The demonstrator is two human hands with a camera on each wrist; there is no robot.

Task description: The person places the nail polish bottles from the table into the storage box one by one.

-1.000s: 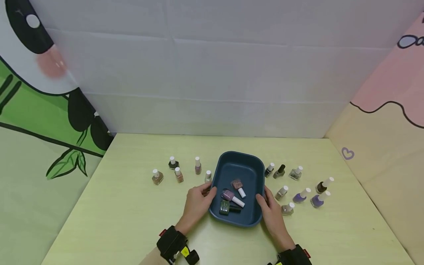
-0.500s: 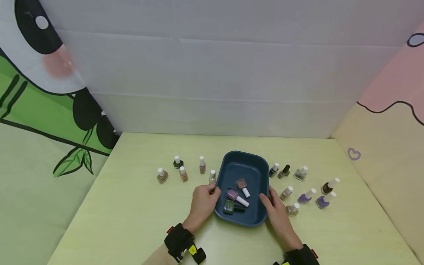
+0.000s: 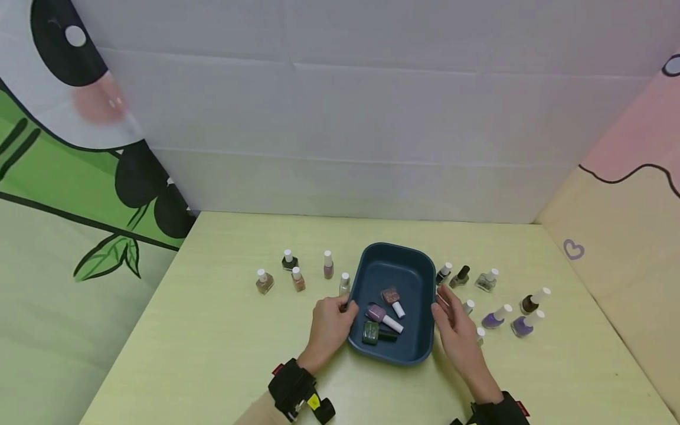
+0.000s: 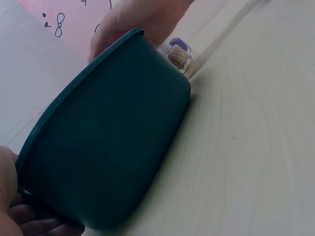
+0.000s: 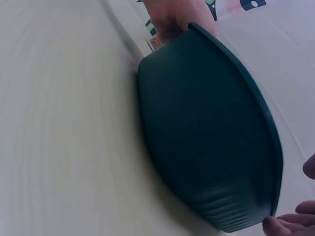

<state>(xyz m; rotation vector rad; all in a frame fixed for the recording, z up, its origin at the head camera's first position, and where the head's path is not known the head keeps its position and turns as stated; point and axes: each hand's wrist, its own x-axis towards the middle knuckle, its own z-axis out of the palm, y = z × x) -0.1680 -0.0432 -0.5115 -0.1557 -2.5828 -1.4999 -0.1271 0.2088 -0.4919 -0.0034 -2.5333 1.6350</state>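
Note:
A dark blue rectangular plastic bin (image 3: 395,265) stands on the table in the head view. Three nail polish bottles lie inside it: a pink glitter one (image 3: 390,295), a mauve one (image 3: 377,313) and a dark green one (image 3: 370,332). My left hand (image 3: 329,327) grips the bin's left side, thumb at the rim and fingers curled against the outer wall (image 4: 108,132). On the opposite side, my right hand (image 3: 462,339) has loosened; its thumb is off the rim in the right wrist view, and its fingertips (image 5: 283,226) are close to the bin's corner, contact unclear.
Several upright nail polish bottles, including a brown one (image 3: 264,283) and a clear one (image 3: 345,284), stand left of the bin. More stand to its right, such as a purple one (image 3: 496,317) and a black-capped one (image 3: 460,276). Printed cloth walls (image 3: 340,118) border the table (image 3: 212,354).
My right hand has let go of the bin's right rim and shifted slightly outward, partly covering bottles behind it. My left hand keeps its grip. The whole scene has drifted rightward with the head camera.

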